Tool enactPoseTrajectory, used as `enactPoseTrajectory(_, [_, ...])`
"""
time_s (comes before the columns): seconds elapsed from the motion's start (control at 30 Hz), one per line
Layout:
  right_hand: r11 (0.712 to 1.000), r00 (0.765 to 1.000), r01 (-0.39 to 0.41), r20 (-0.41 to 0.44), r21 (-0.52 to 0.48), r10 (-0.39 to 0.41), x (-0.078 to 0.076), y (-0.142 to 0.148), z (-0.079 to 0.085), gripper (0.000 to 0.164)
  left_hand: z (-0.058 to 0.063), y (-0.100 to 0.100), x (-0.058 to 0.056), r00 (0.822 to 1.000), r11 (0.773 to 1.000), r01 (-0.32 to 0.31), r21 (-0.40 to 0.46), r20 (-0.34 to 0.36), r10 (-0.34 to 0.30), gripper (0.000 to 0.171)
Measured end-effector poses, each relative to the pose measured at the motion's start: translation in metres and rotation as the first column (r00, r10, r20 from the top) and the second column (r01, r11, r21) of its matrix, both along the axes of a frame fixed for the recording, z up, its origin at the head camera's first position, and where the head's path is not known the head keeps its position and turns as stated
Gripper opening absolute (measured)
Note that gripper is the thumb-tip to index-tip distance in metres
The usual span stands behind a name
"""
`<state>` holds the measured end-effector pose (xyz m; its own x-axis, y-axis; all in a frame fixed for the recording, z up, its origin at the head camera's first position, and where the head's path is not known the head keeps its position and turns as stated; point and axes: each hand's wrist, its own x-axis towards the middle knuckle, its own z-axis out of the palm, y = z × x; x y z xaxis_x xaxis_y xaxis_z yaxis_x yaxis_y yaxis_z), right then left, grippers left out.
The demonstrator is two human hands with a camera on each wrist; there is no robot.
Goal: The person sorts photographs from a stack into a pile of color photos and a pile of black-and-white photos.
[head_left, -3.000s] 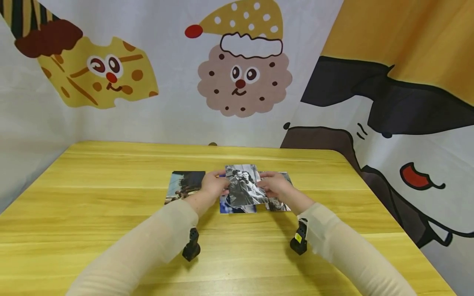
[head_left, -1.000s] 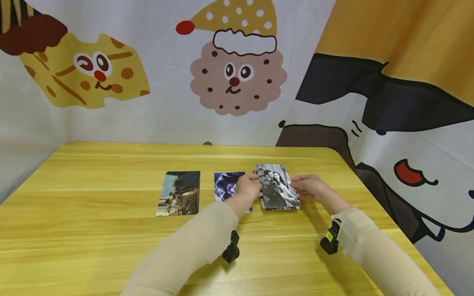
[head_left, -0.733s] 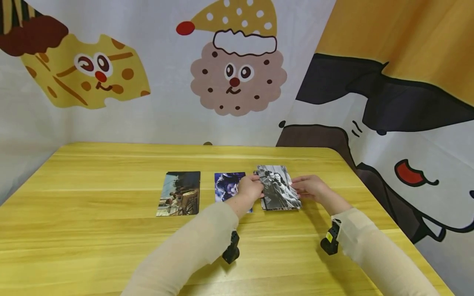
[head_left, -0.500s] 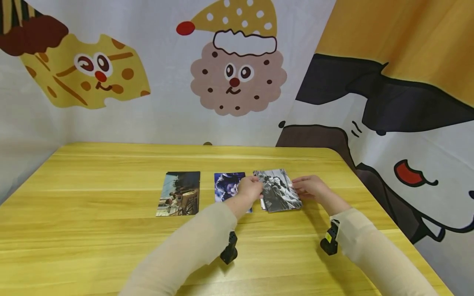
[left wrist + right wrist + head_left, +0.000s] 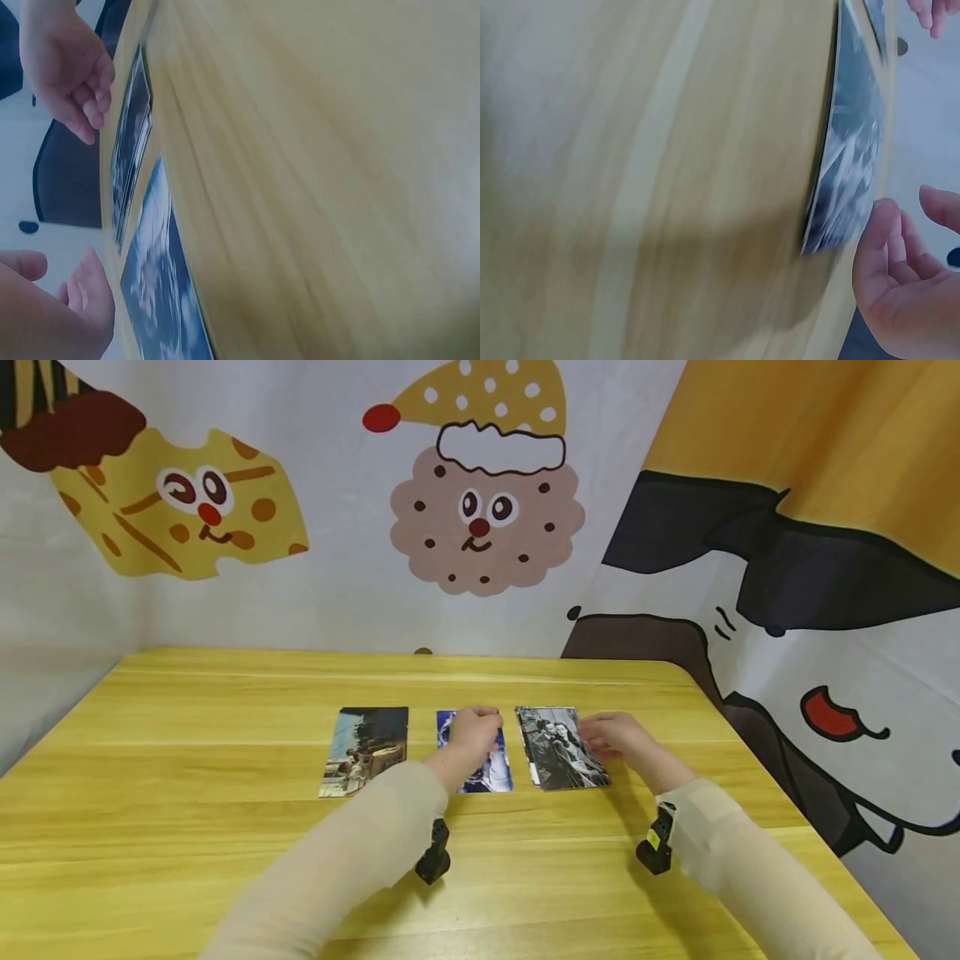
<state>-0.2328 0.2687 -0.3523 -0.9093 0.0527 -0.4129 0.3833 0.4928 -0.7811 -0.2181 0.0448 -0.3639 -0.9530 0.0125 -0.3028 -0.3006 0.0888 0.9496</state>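
Three groups of photo prints lie in a row on the wooden table in the head view. My left hand (image 5: 474,732) is above the blue photo (image 5: 491,772), partly hiding it; in the left wrist view the fingers of that hand (image 5: 79,311) are loosely bent with nothing between them. A black-and-white photo of a couple (image 5: 562,752) tops the right pile, whose lower prints stick out on the left. Beside its right edge is my right hand (image 5: 613,737), also loosely bent and holding nothing in the right wrist view. At left is a dark photo with a cart (image 5: 367,747).
The wooden table (image 5: 187,827) runs up to a cartoon-printed curtain (image 5: 337,610) at the back and right. A small black camera (image 5: 432,852) hangs under the left sleeve, and another black camera (image 5: 655,843) under the right.
The black-and-white photo was carried from over the blue one onto the right pile and squared there. Since then my left hand has let go and moved left over the blue photo; the right has loosened.
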Motion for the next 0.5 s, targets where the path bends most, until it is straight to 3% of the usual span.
enactPoseTrajectory(0.5, [0.989,0.994,-0.104,0.030,-0.107,0.108,-0.004,-0.049,0.001,0.048,-0.002,-0.051,-0.007,0.999,0.994,-0.053,-0.092,0.000,0.054,0.039])
